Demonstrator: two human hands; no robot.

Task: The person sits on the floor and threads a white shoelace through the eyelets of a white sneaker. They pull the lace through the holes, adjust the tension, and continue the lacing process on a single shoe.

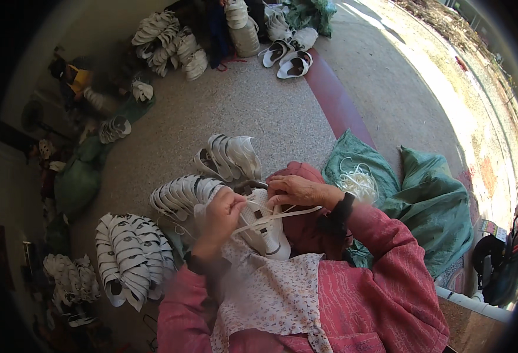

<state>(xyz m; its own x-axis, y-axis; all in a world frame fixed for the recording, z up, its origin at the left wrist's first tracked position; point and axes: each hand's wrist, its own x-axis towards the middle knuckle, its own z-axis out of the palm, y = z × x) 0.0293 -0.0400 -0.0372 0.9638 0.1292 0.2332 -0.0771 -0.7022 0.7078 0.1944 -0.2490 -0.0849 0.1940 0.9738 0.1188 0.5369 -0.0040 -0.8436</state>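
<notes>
One shoe (272, 243) looks part-laced, lace (298, 212) ends loose: your left hand (222, 213) pinches a strand, your right hand (301, 191) curls, hold unclear.

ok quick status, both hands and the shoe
Left hand pinching white lace. Right hand close by, grip unclear. White shoe below the hands. Only lace strands across its top.

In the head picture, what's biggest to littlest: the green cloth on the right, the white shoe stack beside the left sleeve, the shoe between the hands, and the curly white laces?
Green cloth
White shoe stack
Laced shoe, partly hidden
Curly white laces

That's only how they look here.
</notes>
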